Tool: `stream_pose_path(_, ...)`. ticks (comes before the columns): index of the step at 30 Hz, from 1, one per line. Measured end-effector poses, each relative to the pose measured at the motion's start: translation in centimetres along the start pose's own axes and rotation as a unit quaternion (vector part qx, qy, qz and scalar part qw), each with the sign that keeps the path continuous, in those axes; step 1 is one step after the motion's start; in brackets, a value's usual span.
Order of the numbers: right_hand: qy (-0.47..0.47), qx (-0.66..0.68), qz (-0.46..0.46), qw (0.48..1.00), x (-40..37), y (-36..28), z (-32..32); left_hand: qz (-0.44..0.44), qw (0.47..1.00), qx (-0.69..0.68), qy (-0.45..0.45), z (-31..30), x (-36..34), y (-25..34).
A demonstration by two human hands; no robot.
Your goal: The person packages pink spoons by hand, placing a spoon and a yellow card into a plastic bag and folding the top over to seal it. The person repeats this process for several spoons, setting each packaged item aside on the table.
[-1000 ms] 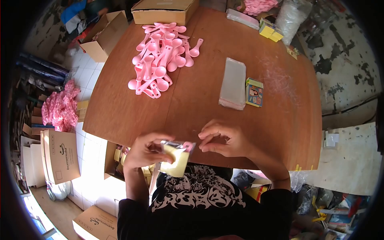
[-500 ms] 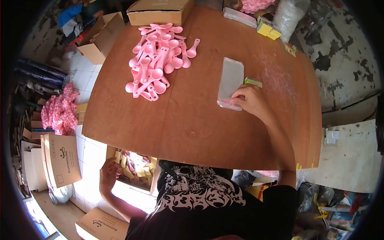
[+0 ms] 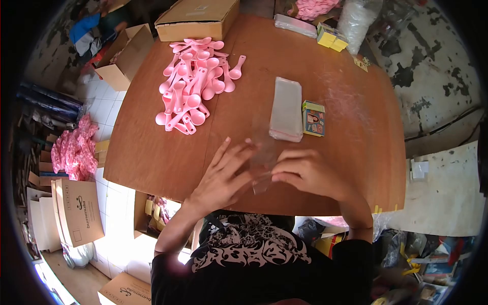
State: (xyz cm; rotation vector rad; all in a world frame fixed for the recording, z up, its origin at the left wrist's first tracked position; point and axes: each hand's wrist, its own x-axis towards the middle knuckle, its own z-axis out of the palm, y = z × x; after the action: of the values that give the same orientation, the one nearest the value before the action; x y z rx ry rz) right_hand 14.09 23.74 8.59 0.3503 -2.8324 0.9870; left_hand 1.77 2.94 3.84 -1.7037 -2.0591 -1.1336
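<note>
Close to the front edge of the table, my right hand (image 3: pixel 311 174) pinches a small clear plastic bag (image 3: pixel 262 183) between thumb and fingers. My left hand (image 3: pixel 223 175) faces it with fingers spread, its thumb side right at the bag's left edge. Beyond my right hand lies a neat stack of clear plastic bags (image 3: pixel 286 109). Beside that stack, a small blue and yellow printed box (image 3: pixel 313 123) rests on the table. Farther left is a heap of pink plastic spoons (image 3: pixel 193 94).
A closed cardboard box (image 3: pixel 195 23) stands behind the spoons on the wooden table (image 3: pixel 244 157). At the far right are yellow boxes (image 3: pixel 331 38) and a roll of clear plastic (image 3: pixel 358 23). An open carton (image 3: pixel 147 216) sits below the left edge. Another person (image 3: pixel 94 30) is at back left.
My right hand has drawn a bag off the stack toward me, uncovering the printed box. My left hand has come up from the carton to meet it over the table.
</note>
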Motion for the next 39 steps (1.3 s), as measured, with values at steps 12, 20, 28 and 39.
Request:
stream_pose_path(12, 0.165, -0.236, 0.155, 0.945, -4.3, 10.2, -3.3, -0.316, 0.78, -0.54, -0.032, 0.7, -1.7, -0.7)
stream_pose_path(20, 0.161, -0.135, 0.197, 0.958, -4.6, 12.6, -3.0, -0.358, 0.76, -0.542, 0.03, 1.2, -1.2, -1.4)
stream_pose_path(28, 0.215, -0.31, 0.165, 0.911, -3.6, 8.8, -3.6, -0.396, 0.697, -0.596, 0.033, 1.6, -0.8, -1.6)
stream_pose_path(39, 0.331, 0.233, 0.092, 0.91, -1.0, 1.6, -0.9, -0.374, 0.748, -0.547, -0.02, 2.4, -0.4, -1.0)
